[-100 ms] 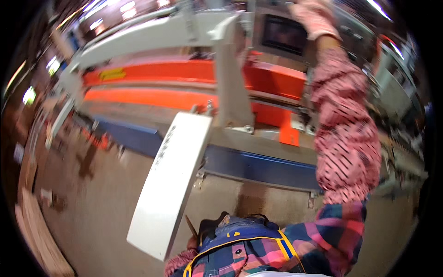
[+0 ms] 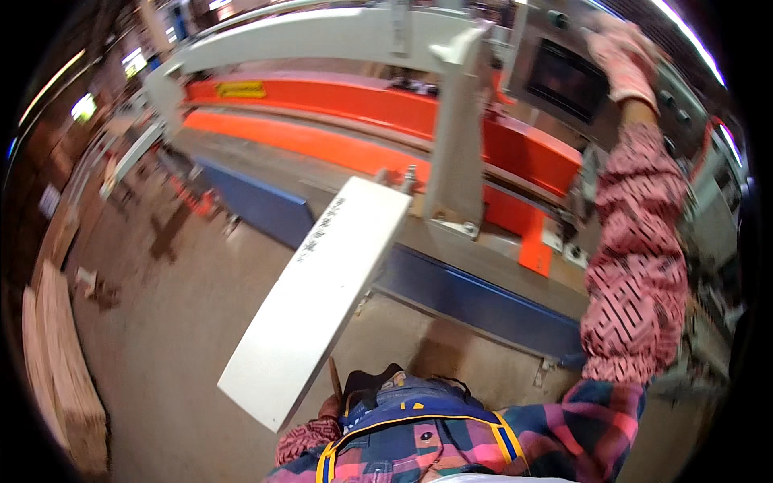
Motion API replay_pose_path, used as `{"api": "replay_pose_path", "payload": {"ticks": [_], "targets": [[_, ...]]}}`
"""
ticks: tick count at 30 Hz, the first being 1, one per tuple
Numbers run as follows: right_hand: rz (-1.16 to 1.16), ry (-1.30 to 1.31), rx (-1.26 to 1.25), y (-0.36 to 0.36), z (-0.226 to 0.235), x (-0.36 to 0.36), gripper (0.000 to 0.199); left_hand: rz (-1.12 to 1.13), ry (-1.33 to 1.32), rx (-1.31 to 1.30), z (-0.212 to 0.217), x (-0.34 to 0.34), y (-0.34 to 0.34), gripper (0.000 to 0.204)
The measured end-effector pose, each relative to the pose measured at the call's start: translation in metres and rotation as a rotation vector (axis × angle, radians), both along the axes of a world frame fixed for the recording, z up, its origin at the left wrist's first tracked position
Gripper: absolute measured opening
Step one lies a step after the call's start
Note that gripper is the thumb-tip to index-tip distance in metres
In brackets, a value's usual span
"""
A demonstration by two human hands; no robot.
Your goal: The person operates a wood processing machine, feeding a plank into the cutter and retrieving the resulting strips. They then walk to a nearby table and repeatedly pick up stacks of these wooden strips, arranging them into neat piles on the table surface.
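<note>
My right hand [image 2: 624, 60], in a pale pink glove, is raised at the far right against the upper part of a grey control panel [image 2: 523, 84] with a dark screen [image 2: 568, 79] and round knobs. Its fingers are blurred, and whether they press anything cannot be made out. Low by my waist, my left hand [image 2: 329, 408] is partly hidden behind its patterned sleeve. It appears closed around a thin brown stick [image 2: 334, 377] that points upward. A long white machine arm [image 2: 318, 298] with dark lettering slants just beside that hand.
Ahead stretches a long machine with orange bars [image 2: 322, 147], a pale green frame [image 2: 455, 145] and a blue lower panel [image 2: 483, 294]. Wooden boards [image 2: 68, 370] lie on the concrete floor [image 2: 177, 322] at the left. Grey machinery [image 2: 713, 189] stands at the far right.
The whole view has swung, so the machine sits farther right and is more tilted in the picture. My right hand stays raised at the control panel; my left remains by my waist.
</note>
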State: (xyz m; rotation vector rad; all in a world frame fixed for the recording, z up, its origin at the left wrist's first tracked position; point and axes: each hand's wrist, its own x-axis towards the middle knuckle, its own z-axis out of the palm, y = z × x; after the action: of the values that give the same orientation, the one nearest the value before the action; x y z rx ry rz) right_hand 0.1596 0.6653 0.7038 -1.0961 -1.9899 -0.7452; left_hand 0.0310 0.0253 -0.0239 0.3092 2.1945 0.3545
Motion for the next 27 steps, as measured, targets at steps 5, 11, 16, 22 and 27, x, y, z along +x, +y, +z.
{"api": "replay_pose_path", "payload": {"ticks": [5,11,16,22,27], "targets": [[-0.006,-0.026,-0.003,0.010,-0.005,0.019,0.024,0.003,-0.103,0.000,-0.004,0.028,0.004,0.055],[0.017,-0.034,-0.045,0.014,-0.014,-0.002,0.030,0.047,-0.027,-0.047,0.029,0.033,0.022,0.048],[-0.051,-0.051,-0.024,0.016,-0.004,-0.020,0.037,0.080,-0.081,-0.018,0.040,0.022,0.022,0.044],[0.684,-0.007,0.529,-0.075,-0.099,-0.014,0.036,0.007,-0.058,0.030,0.034,0.022,0.014,0.048],[0.845,-0.219,-0.236,-0.196,-0.296,-0.002,0.011,-0.069,-0.035,0.051,0.005,0.017,-0.001,0.065]]}}
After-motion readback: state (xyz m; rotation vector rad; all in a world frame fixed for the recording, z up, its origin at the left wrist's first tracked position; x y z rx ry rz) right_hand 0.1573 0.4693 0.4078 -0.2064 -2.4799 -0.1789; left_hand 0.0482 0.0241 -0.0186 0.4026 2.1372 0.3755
